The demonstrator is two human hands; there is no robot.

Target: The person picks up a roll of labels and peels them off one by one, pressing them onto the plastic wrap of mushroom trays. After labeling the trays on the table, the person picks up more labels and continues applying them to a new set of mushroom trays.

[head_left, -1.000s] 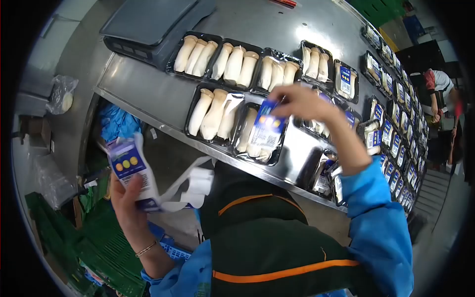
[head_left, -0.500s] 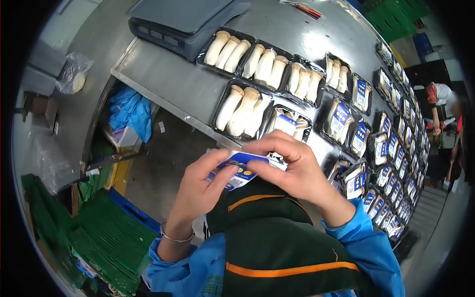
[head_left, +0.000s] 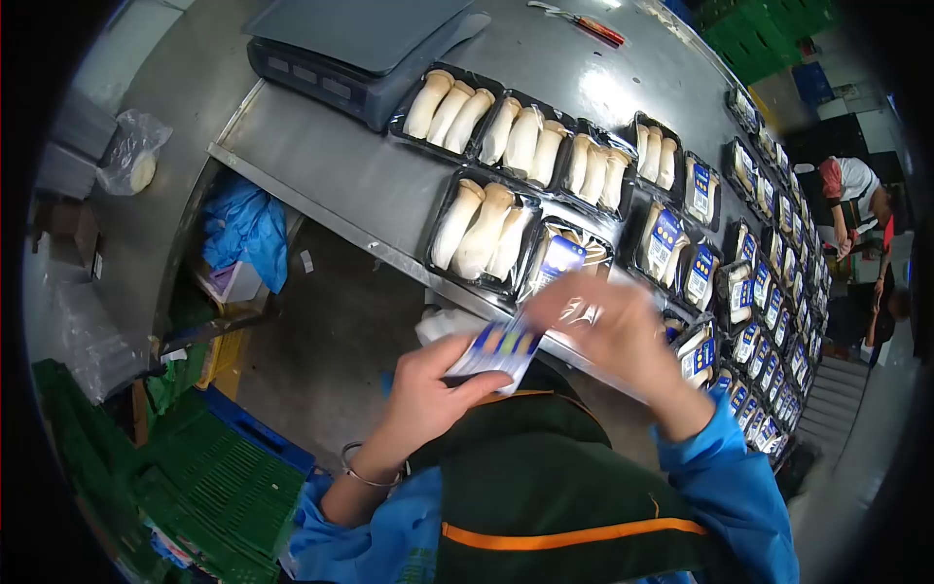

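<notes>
My left hand (head_left: 423, 389) pinches a small stack of blue-and-white printed labels (head_left: 504, 352) between thumb and fingers, in front of the apron. Just beyond and to the right, my right hand (head_left: 623, 331) is smeared by motion; a shiny glint shows at its fingers, but I cannot make out what, if anything, it holds. It is close to a wrapped black tray of mushrooms with a blue label (head_left: 562, 255) at the table edge. Left of that tray is an unlabelled tray of thick white mushrooms (head_left: 479, 232). Behind them stands a row of unlabelled mushroom trays (head_left: 525, 141).
Many labelled trays (head_left: 700, 273) fill the right side of the metal table (head_left: 311, 190). A grey scale (head_left: 355, 44) stands at the back left, and a red-handled tool (head_left: 598, 29) lies further back. Green crates (head_left: 219, 467) are at lower left. Another person (head_left: 856, 200) is at far right.
My right hand has moved away from the labels, to the right and toward the trays. The left hand keeps the labels, now tilted and lower. The view has shifted slightly.
</notes>
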